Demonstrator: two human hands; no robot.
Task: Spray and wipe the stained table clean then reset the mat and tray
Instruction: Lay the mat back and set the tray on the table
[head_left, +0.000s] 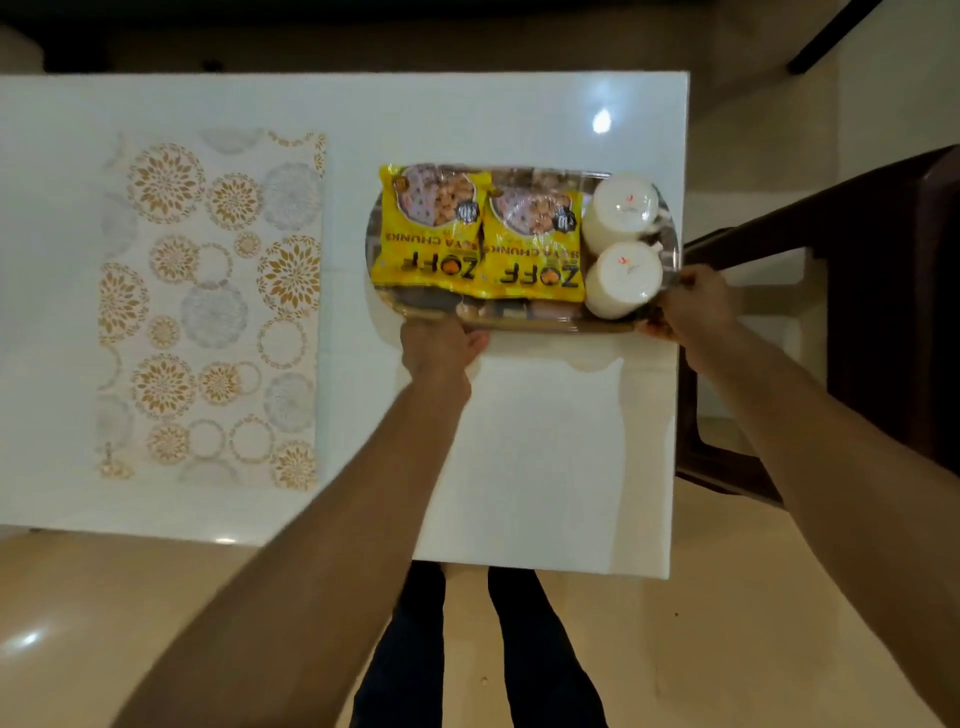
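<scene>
Both hands are on the tray (524, 325), one at each end of its near rim; the left hand (441, 345) has its fingers curled under the edge at about seven o'clock of the tray, thumb lying along the rim, and the right hand (693, 304) clamps the corner at about four o'clock; a two-handed hold makes sense, since the load is loose and would slide if the tray tipped. On it lie two yellow snack packets (480, 239) side by side, and at their three o'clock two white cups (623, 249) stand upside down, probably to keep dust out. The tray sits at the right end of the white table (545, 467), close to the edge by the dark chair (857, 312); whether it rests on the top or is just off it I cannot tell. The patterned mat (208, 312) lies flat well apart at the tray's nine o'clock, square to the table; I would judge the tray is bound for it, so the wiping looks done and the reset half finished.
</scene>
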